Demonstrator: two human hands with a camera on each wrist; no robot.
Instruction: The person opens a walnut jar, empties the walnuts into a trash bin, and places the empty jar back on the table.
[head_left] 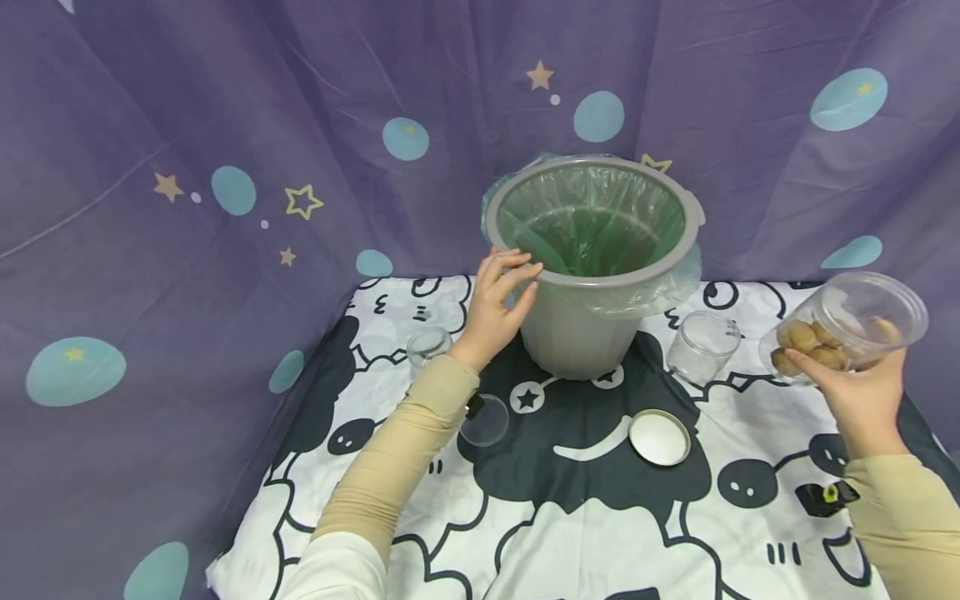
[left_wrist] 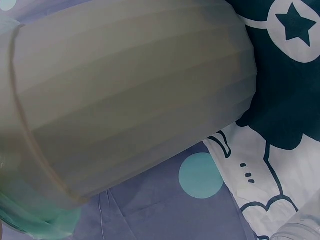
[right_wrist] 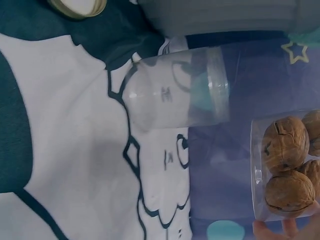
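My left hand (head_left: pixel 497 307) is at the near-left rim of a grey trash bin (head_left: pixel 581 333), its fingers extended along the rim and the thumb apart from them. A thin green plastic bag (head_left: pixel 592 225) lines the bin and hangs over its outside. Over on the right, my right hand (head_left: pixel 862 392) grips a clear plastic jar (head_left: pixel 873 304) without a lid, tilted with its mouth toward the upper right. Several walnuts (head_left: pixel 813 342) lie in the bottom of that jar; the right wrist view shows their brown ridged shells (right_wrist: pixel 289 190) close up.
Right of the bin stands an empty clear jar (head_left: pixel 703 348). Another clear jar (head_left: pixel 429 343) is left of the bin, partly behind my left arm. A gold-rimmed lid (head_left: pixel 659 437) and a clear disc (head_left: pixel 483 421) lie on the patterned cloth (head_left: pixel 585 550). A purple curtain (head_left: pixel 450 67) hangs behind.
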